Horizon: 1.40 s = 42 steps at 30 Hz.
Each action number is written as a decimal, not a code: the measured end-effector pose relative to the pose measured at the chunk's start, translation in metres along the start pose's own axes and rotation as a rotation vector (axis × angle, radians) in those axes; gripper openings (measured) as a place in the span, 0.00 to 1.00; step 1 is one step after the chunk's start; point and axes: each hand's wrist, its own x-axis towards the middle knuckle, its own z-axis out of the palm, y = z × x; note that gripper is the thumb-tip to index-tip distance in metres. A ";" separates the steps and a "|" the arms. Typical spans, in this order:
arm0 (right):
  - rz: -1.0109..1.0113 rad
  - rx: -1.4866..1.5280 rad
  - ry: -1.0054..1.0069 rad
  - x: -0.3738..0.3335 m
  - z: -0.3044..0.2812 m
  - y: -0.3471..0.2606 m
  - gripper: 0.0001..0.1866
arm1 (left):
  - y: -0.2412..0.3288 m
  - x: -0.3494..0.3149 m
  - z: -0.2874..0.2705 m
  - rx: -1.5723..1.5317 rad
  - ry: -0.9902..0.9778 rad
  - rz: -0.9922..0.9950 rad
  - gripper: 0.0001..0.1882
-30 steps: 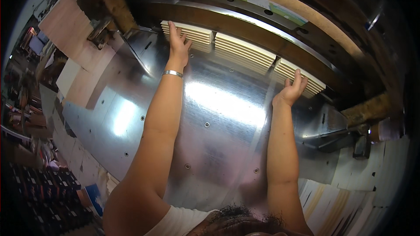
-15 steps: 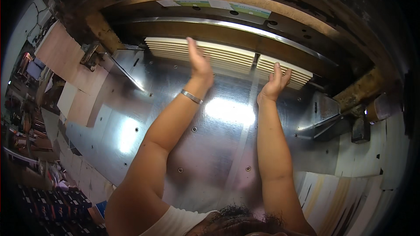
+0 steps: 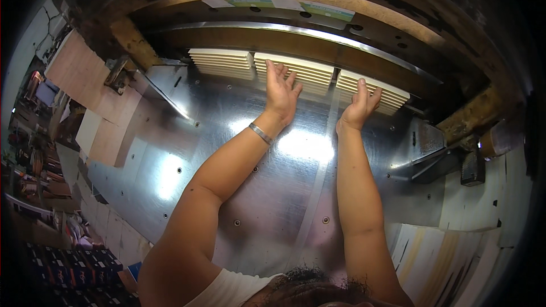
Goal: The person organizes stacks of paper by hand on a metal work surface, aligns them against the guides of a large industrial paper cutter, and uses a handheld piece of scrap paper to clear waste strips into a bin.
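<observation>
Three cream-coloured layered stacks lie in a row under the machine's beam: a left stack (image 3: 219,61), a middle stack (image 3: 313,69) and a right stack (image 3: 392,94). They look like paper. My left hand (image 3: 281,92), with a metal band on its wrist, is at the front face of the middle stack, fingers spread. Against the front of the right stack is my right hand (image 3: 358,107), its fingers stretched out and partly apart. Neither hand grips anything. Whether the fingertips press on the stacks is hard to tell.
A shiny metal table (image 3: 284,193) with small round holes lies beneath my arms. Above the stacks runs a long bright metal edge (image 3: 318,32). Metal side guides (image 3: 165,95) flank the table. Pale boards (image 3: 108,131) stand left, a striped stack (image 3: 426,250) lower right.
My left hand has moved right along the stacks, and a gap between the left and middle stacks now shows. My right hand has hardly moved.
</observation>
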 end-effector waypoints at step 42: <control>0.016 0.038 0.032 -0.004 0.004 -0.003 0.54 | -0.004 0.001 -0.005 0.160 -0.187 0.008 0.63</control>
